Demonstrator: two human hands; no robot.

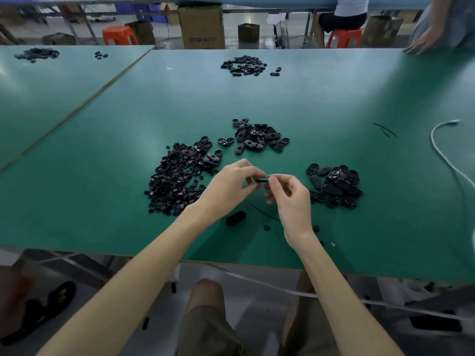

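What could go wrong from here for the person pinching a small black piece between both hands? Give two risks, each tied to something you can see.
1. The small black piece is pinched between the left hand and right hand above the green table; it may slip and land among the loose parts below.
2. The left pile lies close to the left forearm; a sweep could scatter it.

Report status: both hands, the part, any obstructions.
Left hand and right hand both pinch one small black part, above the green table. Heaps of black parts lie left, right and beyond. Nothing blocks the hands.
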